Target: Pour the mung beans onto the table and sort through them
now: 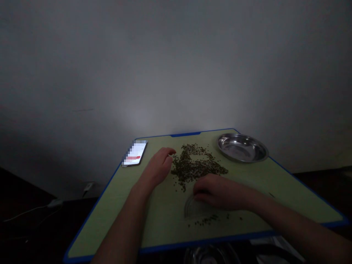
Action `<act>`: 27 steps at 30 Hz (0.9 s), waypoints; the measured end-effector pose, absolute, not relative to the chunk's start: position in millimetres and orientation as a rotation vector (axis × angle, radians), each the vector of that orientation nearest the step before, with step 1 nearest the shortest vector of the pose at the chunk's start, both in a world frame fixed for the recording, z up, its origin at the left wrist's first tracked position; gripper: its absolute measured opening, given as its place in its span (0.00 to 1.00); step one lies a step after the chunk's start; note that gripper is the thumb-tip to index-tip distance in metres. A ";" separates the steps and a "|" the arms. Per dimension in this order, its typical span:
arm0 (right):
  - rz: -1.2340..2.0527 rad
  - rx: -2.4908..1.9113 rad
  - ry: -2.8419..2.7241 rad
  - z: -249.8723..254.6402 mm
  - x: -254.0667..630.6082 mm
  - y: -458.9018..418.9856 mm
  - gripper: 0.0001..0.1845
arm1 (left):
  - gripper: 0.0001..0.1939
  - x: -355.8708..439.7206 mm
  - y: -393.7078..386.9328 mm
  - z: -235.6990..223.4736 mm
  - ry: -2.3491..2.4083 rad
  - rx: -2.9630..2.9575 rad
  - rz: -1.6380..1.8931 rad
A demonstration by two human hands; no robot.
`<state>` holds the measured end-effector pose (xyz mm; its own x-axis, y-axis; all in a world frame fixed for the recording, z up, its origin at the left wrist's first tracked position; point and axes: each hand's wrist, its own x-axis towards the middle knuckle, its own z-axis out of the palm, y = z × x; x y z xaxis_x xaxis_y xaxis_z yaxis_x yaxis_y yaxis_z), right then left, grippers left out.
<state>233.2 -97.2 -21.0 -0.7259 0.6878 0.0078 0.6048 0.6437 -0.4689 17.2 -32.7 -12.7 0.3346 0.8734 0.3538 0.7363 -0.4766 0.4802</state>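
A loose heap of small dark-green grains lies spread on a pale green table with a blue rim. My left hand rests palm down at the heap's left edge, fingers curled and together, fingertips touching the grains. My right hand lies knuckles up just in front of the heap, its fingers bent down against the tabletop beside a round recess. A few separated grains sit near the front edge, below my right hand.
An empty steel plate stands at the table's far right corner. A phone with a lit screen lies at the far left corner. A grey wall is behind; cables and a plug lie on the dark floor at left.
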 end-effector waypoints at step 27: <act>0.650 -0.954 -2.831 -7.6 239.2 -99.2 0.10 | 0.16 18.4 -31.6 -14.7 1.484 2.413 0.767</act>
<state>239.2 -99.2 -7.6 -0.8021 0.5947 -0.0542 0.5588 0.7154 -0.4195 18.4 -31.6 -14.7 0.3590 0.8762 0.3215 0.7689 -0.4730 0.4303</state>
